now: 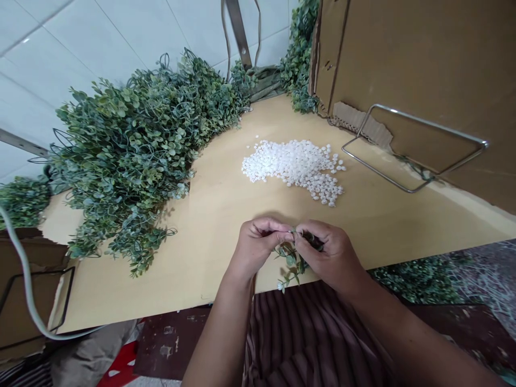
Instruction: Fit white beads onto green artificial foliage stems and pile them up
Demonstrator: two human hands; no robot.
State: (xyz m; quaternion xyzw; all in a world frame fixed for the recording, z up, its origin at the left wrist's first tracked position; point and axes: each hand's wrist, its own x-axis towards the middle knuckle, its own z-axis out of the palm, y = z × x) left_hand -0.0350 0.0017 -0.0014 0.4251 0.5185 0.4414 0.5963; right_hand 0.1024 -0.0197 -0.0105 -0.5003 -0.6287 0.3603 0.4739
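Close to the table's front edge, my left hand [262,244] and my right hand [328,247] meet, thumbs and fingers pinched together. Between them is an artificial leafy sprig [296,263], its green leaves hanging below the fingertips. A small white piece [280,286] shows at the sprig's lower tip. My right hand is wrapped around part of the sprig, and my left fingertips pinch it near the top. Whatever else lies between the fingertips is too small to make out. Beyond my hands a pile of small white pieces [290,164] is spread on the table [217,226].
A big heap of artificial greenery [137,145] covers the table's left side against the tiled wall [100,37]. To the right stands a cardboard box [419,64] with a bent metal wire frame [407,191] before it. More greenery [419,282] lies below the table at right.
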